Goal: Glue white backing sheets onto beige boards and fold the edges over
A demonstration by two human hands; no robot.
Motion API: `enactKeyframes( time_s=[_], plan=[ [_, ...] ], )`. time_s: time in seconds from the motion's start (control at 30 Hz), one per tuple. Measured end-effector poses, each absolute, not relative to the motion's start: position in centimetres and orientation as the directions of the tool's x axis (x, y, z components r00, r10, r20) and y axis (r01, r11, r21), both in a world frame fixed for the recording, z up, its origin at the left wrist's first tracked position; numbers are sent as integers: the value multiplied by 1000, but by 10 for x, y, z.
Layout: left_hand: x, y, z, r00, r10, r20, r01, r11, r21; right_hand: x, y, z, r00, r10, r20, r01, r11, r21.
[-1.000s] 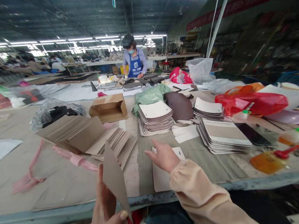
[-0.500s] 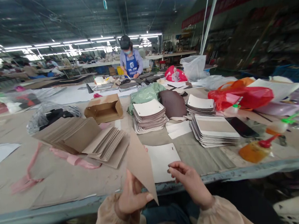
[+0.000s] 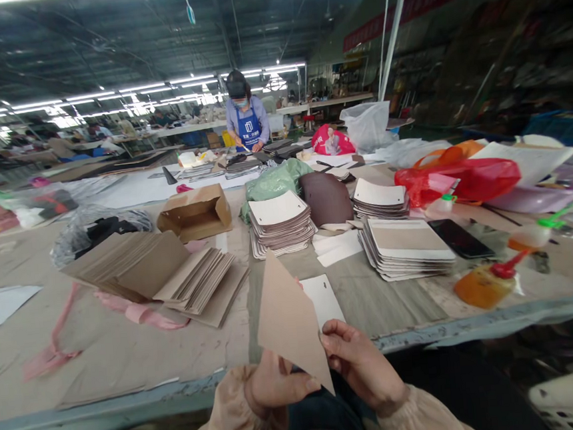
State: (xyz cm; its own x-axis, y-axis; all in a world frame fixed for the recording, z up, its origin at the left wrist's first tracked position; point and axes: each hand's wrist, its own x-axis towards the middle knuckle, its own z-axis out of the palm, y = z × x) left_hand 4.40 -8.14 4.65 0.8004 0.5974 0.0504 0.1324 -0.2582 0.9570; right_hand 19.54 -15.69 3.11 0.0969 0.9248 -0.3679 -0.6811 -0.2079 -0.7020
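Note:
My left hand (image 3: 283,379) grips a tan cardboard sheet (image 3: 290,315) by its lower edge, thumb in front, and the sheet stands tilted over the table edge. My right hand (image 3: 353,353) is closed in a pinch at the sheet's right edge; its fingertips touch there, partly hidden. Behind the sheet, a white panel (image 3: 324,297) with a small slot near its corner lies on the table, mostly covered. To the left are leaning tan cardboard sheets (image 3: 202,279). Beyond my hands stand a stack of white panels (image 3: 280,215) and another stack with a tan strip on top (image 3: 406,241).
An orange glue bottle (image 3: 483,286) with a red nozzle lies right, near a black phone (image 3: 462,238). An opened cardboard box (image 3: 195,215), a green bag (image 3: 278,179) and a red bag (image 3: 464,179) sit farther back. A co-worker (image 3: 248,121) in a blue apron stands across the table.
The cardboard sheet has shifted right and turned more of its face to me, covering more of the white panel. My right hand has come to the sheet's edge.

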Motion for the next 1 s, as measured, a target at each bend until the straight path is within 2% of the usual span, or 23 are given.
enactKeyframes(
  time_s=[0.07,0.1,0.17,0.27,0.33,0.4,0.5,0.63,0.73,0.83,1.0],
  plan=[
    [45,-80,45,837,544,55,50,-176,983,207,-157,31,96,923,-373,-736,-186,-651],
    [44,-78,42,825,562,58,10,-117,993,216,-157,31,120,920,-373,-740,-168,-651],
    [40,-74,34,746,663,62,-69,-16,998,240,-156,33,210,908,-364,-710,-114,-695],
    [26,-63,21,492,870,20,-136,54,989,282,-155,37,366,869,-333,-607,-48,-793],
    [15,-53,18,323,946,-25,-45,41,998,304,-152,39,407,853,-327,-535,-67,-842],
    [6,-44,20,259,965,-33,126,0,992,317,-149,39,404,848,-344,-472,-129,-872],
    [4,-35,27,340,940,2,359,-132,924,318,-141,32,365,844,-392,-392,-242,-888],
    [12,-31,28,444,896,0,524,-260,811,311,-132,15,314,851,-422,-295,-335,-895],
    [16,-29,20,482,876,-1,570,-313,759,309,-126,5,315,848,-427,-246,-361,-899],
    [16,-23,11,479,878,-12,571,-302,763,306,-119,1,342,840,-421,-179,-382,-907],
    [16,-11,0,455,888,-73,637,-267,723,299,-104,-2,374,844,-385,13,-420,-908]
  ],
)
